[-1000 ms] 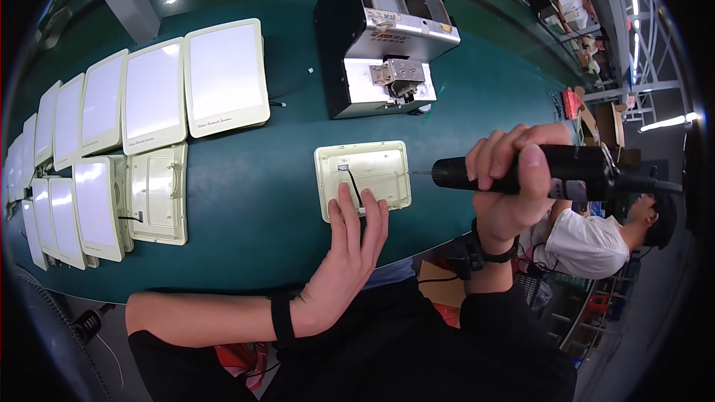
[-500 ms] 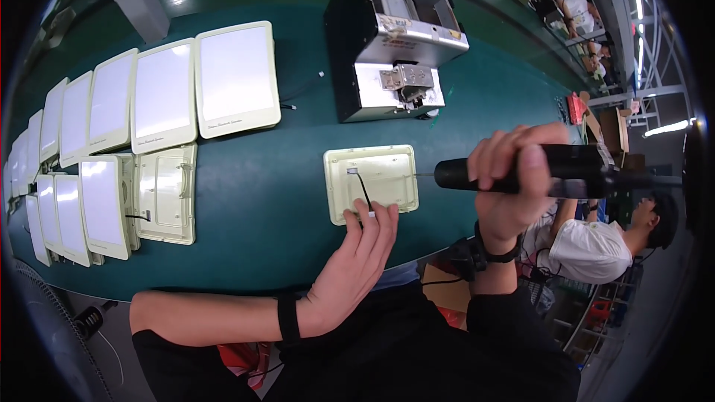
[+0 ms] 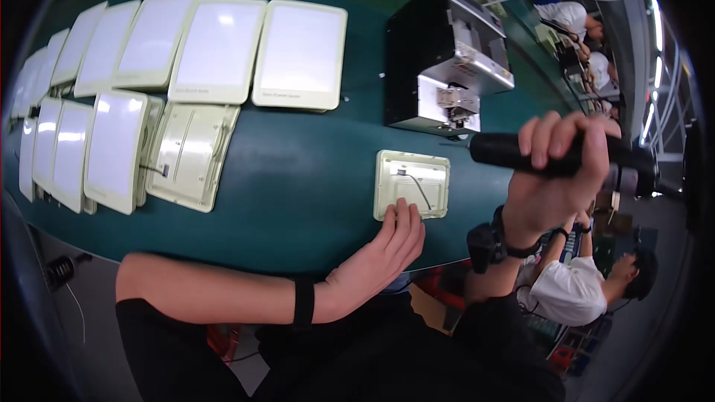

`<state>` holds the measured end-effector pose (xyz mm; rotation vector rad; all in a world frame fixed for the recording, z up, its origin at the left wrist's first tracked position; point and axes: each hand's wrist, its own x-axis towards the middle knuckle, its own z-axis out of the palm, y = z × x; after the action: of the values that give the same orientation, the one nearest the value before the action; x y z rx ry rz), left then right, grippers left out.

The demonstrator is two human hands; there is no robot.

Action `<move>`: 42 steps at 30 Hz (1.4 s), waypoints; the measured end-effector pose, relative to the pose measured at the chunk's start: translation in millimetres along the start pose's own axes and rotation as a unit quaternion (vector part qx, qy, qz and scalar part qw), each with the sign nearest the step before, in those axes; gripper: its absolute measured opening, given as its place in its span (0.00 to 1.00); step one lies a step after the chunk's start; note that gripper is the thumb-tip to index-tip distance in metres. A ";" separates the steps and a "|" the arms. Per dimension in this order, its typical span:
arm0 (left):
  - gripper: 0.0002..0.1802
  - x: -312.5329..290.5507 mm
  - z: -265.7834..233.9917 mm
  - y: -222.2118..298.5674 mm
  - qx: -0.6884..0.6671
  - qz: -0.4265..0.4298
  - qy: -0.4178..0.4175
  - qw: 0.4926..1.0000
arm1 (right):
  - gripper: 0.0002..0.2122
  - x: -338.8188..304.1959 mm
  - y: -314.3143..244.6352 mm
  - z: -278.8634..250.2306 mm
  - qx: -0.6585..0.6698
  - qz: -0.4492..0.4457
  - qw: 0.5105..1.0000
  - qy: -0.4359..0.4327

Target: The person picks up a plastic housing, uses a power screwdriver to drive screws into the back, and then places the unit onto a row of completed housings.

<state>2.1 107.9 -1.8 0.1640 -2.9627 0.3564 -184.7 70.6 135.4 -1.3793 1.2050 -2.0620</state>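
On the green table lies a cream plastic panel [image 3: 387,186], its inner side up, with a short black cable [image 3: 421,192] and a small connector on it. The fingers of my left hand [image 3: 380,249] are stretched out, their tips resting on the panel's near edge. To the right, above the table, my right hand [image 3: 562,156] is wrapped round a black electric screwdriver [image 3: 495,155]. Its thin bit points left, beyond the panel's upper right corner and apart from it. A dark strapped device [image 3: 488,246] sits on my right wrist.
A black and silver machine [image 3: 417,56] stands behind the panel. Two rows of cream-framed white panels [image 3: 302,52] fill the left of the table, with an open back shell [image 3: 190,156] among them. A co-worker in a white shirt [image 3: 570,290] is at the right.
The view has shifted, so the table things appear farther right. My right hand has raised the screwdriver away from the panel. The cable now lies inside the panel, free of my left fingers.
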 end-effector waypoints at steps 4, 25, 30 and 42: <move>0.33 -1.0 3.8 0.7 0.010 0.001 -0.002 1.000 | 0.11 -34.7 -5.8 17.4 0.023 0.045 0.997 -0.062; 0.33 -4.6 0.0 2.9 -0.014 -0.018 -0.003 1.000 | 0.15 -58.5 14.3 30.0 0.012 0.112 0.988 -0.104; 0.34 -3.3 0.8 5.3 -0.014 -0.015 -0.004 1.000 | 0.13 -60.3 18.9 26.7 0.027 0.098 0.988 -0.113; 0.32 -2.2 4.7 3.4 -0.066 -0.051 0.003 0.996 | 0.06 32.2 6.8 -0.9 -0.026 -0.083 0.996 0.010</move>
<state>3.2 110.3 -7.5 0.2964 -2.9443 0.1463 -200.7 44.6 147.7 -1.5317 1.1961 -2.1752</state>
